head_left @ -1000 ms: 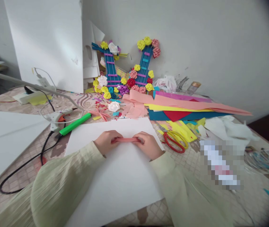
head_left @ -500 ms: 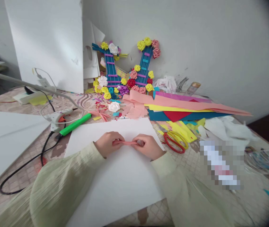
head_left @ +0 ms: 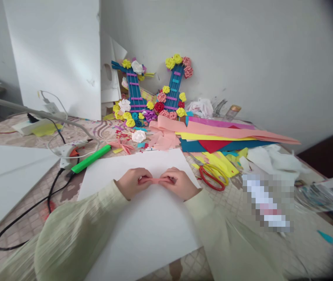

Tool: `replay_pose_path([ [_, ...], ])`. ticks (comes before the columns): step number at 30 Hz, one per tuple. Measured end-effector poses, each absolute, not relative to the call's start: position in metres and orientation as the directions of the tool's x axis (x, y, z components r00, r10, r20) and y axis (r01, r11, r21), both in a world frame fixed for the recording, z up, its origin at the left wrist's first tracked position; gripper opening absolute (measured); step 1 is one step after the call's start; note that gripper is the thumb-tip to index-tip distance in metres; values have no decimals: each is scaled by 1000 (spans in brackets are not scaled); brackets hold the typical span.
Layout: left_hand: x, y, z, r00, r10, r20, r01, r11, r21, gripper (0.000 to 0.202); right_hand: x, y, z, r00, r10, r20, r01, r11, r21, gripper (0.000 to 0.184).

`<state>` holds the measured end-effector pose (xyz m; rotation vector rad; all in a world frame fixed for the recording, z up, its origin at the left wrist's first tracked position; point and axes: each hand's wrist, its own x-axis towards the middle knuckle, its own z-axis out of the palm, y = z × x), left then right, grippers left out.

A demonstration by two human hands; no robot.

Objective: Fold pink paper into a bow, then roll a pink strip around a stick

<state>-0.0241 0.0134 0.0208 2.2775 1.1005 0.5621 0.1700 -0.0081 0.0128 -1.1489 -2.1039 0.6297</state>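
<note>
A narrow pink crepe paper strip (head_left: 155,181) is stretched between my two hands, just above a white sheet (head_left: 148,226). My left hand (head_left: 133,182) pinches its left end, and my right hand (head_left: 180,183) pinches the right end. The fingers of both hands are closed, and part of the strip is hidden inside them. Beyond the hands lie pink paper pieces (head_left: 164,139) and a white paper rose (head_left: 138,136). To the right of my right hand rest scissors (head_left: 213,175) with red and yellow handles.
Two blue guitar-like shapes with paper roses, left (head_left: 135,91) and right (head_left: 174,88), lean at the wall. Folded coloured paper (head_left: 227,134) lies at the back right. A green stick (head_left: 91,159) and a power strip (head_left: 68,154) with a black cable sit left.
My hands have come slightly closer together, and the stretch of pink strip between them is shorter. The camera view has shifted a little.
</note>
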Motion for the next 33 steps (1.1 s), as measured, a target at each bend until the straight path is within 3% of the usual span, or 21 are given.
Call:
replay_pose_path([
  [4, -26, 18, 18, 590, 798, 128, 563, -519, 643, 19, 173, -6, 15, -241, 917, 319, 561, 399, -725, 24],
  [10, -28, 22, 15, 581, 800, 149, 521, -506, 687, 21, 219, 7, 25, 118, 917, 382, 635, 226, -739, 28],
  [16, -25, 22, 7, 568, 807, 163, 402, -445, 800, 16, 259, 9, 41, 216, 893, 394, 669, 158, -726, 28],
  [19, -25, 18, 12, 587, 792, 170, 263, -384, 885, 24, 267, 15, 47, 285, 850, 443, 681, 145, -718, 32],
  [26, -24, 7, 29, 540, 802, 256, -72, -259, 963, 36, 246, 40, 40, 120, 891, 438, 740, 214, -638, 26],
  [33, -10, 1, 16, 500, 825, 262, -142, -220, 965, 36, 185, 23, -20, -98, 898, 429, 870, 286, -401, 34],
])
